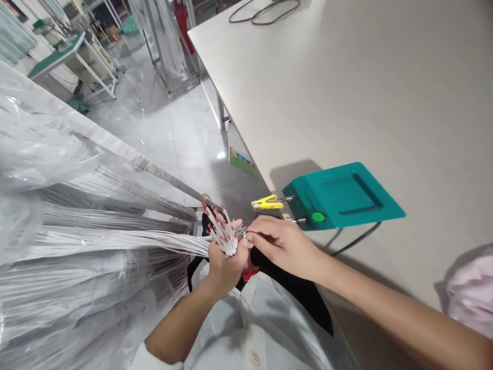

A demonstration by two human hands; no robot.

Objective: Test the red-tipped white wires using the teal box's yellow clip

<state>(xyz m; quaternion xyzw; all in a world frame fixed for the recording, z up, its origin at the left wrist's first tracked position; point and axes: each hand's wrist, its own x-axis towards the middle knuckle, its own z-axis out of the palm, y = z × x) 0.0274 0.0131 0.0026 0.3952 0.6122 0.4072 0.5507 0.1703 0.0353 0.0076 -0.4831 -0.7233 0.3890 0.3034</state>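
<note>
My left hand (pixel 227 267) is wrapped round a bundle of white wires (pixel 225 234) whose reddish tips fan out above the fist. From the bundle, long white strands (pixel 115 239) run off to the left. Close beside it, my right hand (pixel 283 244) pinches the small end of one wire (pixel 245 233) between thumb and fingertips, nearly touching the left hand. Just beyond the right hand stands a teal device (pixel 346 198) with a round green button (pixel 318 217). A yellow clip (pixel 267 202) is attached to a metal post on its side.
The device rests at the edge of a pale table (pixel 346 92), with a black cable (pixel 356 239) behind my forearm. A rack bar (pixel 127 154) with plastic-wrapped wire bundles fills the left. Pink cloth (pixel 473 288) lies at the right; a black cord (pixel 265 13) lies at the far end.
</note>
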